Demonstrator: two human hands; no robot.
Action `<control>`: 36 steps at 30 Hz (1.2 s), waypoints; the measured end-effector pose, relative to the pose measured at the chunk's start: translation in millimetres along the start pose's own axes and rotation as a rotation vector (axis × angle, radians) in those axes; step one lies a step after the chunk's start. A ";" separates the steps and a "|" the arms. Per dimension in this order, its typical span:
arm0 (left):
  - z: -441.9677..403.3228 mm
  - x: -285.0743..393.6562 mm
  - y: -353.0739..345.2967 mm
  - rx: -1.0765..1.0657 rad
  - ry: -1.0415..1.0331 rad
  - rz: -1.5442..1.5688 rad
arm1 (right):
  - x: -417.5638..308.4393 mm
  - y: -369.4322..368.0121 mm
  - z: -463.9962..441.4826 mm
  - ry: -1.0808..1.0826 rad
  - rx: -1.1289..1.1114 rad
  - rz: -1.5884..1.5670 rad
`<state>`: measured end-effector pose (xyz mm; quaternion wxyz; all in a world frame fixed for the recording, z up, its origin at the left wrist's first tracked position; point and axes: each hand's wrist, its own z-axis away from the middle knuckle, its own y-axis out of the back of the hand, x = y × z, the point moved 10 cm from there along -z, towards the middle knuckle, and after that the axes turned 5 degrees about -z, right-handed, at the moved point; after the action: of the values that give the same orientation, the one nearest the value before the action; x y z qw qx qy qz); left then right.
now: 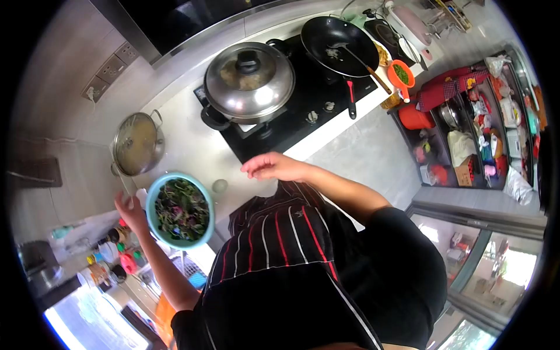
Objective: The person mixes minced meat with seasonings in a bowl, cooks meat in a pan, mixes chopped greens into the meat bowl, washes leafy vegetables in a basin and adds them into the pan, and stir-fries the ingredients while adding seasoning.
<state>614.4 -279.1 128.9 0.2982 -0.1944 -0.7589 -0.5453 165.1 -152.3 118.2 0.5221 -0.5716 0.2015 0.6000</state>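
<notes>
My left hand [132,214] is raised just left of a light-blue basin [211,201], its fingers apart and nothing visible in them. Dark leafy greens [181,210], some purplish, fill the basin. Above the counter's front edge, my right hand [279,167] hangs in the air, fingers loosely stretched and holding nothing. The closest thing beyond it is the black gas stove [265,140]. On that stove stands a large steel pot with a glass-topped lid [251,87]. Behind the basin sits a steel pot [140,144] with pale, cloudy liquid inside.
A black wok [321,41] with a spatula [361,60] in it sits on the far burner. An orange bowl [402,84] of chopped greens and a red-and-black utensil [351,99] are close by. Bottles [108,254] crowd the left side; loaded shelves [466,134] stand at right.
</notes>
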 end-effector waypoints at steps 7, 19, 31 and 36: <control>286.3 -6.2 62.9 0.246 0.487 0.081 | -239.2 -34.9 158.6 0.658 -0.321 -0.050; 508.4 29.1 75.9 0.281 0.831 0.366 | -110.2 484.4 249.1 -0.317 1.201 1.361; 526.5 38.6 75.9 0.203 0.793 0.353 | -118.1 460.3 234.3 -0.090 1.208 1.230; 568.7 17.3 76.2 0.195 0.859 0.363 | -108.8 489.0 189.7 0.429 0.934 1.630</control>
<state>511.9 282.1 65.3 0.6923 -0.0521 -0.5684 -0.4415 -365.8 -219.0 92.5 0.0718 -0.0880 0.8464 0.5202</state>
